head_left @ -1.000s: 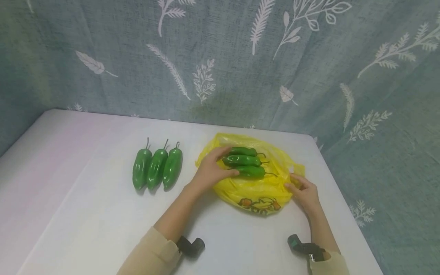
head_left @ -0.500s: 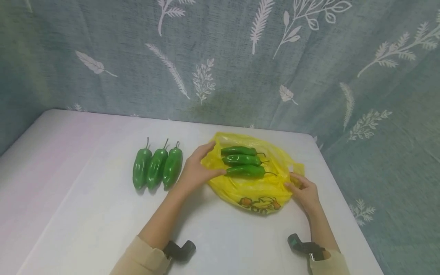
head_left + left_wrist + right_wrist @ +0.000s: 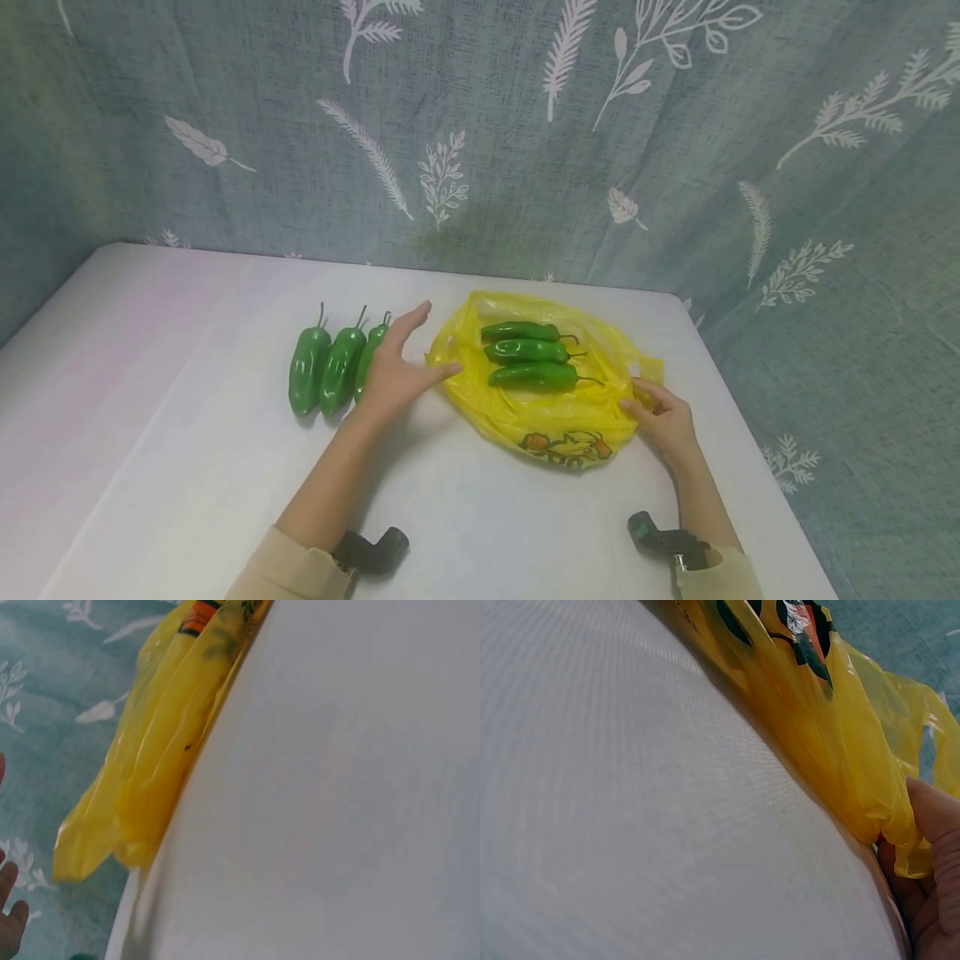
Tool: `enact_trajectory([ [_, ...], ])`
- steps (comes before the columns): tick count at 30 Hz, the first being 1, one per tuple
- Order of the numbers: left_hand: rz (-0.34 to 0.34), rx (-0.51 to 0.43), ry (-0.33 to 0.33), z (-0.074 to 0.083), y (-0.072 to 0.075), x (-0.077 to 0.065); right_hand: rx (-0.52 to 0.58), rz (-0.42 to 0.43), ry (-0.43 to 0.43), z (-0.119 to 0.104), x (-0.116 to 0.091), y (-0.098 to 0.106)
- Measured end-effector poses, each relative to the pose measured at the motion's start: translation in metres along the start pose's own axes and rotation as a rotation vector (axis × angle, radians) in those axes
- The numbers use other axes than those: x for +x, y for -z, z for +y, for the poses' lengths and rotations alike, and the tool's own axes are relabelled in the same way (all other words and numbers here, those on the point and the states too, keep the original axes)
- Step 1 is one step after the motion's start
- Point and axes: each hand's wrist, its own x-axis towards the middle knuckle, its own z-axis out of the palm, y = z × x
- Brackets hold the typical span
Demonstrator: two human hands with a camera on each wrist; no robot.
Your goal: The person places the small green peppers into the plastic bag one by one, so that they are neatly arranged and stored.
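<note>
A yellow plastic bag [image 3: 555,417] with a printed logo lies spread on the white table. Three green peppers [image 3: 528,350] rest on it side by side, stems pointing right. My right hand [image 3: 667,421] pinches the bag's right edge between thumb and fingers; the right wrist view shows the thumb [image 3: 934,810] against the yellow plastic. My left hand [image 3: 393,371] holds nothing, its thumb and fingers spread apart, between the bag and three more green peppers [image 3: 341,367] on the left. It partly covers the rightmost of these. Only fingertips [image 3: 11,900] of it show in the left wrist view.
The white table [image 3: 225,500] stretches to both sides and toward me. Behind it and along its right side hangs a grey-green curtain [image 3: 480,125] with white leaf prints.
My left hand has let go of the lowest pepper on the bag and moved left, off the bag, toward the left peppers. The right hand has stayed at the bag's edge.
</note>
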Motion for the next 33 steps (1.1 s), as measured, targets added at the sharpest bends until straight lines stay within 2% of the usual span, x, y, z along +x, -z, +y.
enact_trajectory([
  [6, 0.025, 0.054, 0.012, -0.005, 0.017, -0.002, 0.0, 0.001, 0.002, 0.001, -0.002, 0.0],
  [10, 0.064, 0.099, 0.015, -0.01, 0.027, -0.003, 0.011, -0.001, 0.002, 0.0, -0.002, 0.0],
  [15, 0.081, 0.134, 0.06, -0.011, 0.035, -0.004, -0.001, -0.006, -0.016, 0.0, -0.001, 0.001],
  [22, 0.132, 0.13, 0.069, -0.016, 0.049, -0.005, 0.0, 0.005, -0.001, 0.001, 0.0, 0.0],
  [27, 0.164, 0.139, 0.107, -0.02, 0.059, -0.006, -0.01, 0.009, 0.001, 0.003, 0.0, 0.0],
  [33, 0.214, 0.125, 0.078, -0.029, 0.074, -0.006, -0.011, 0.008, -0.002, 0.002, 0.0, 0.0],
])
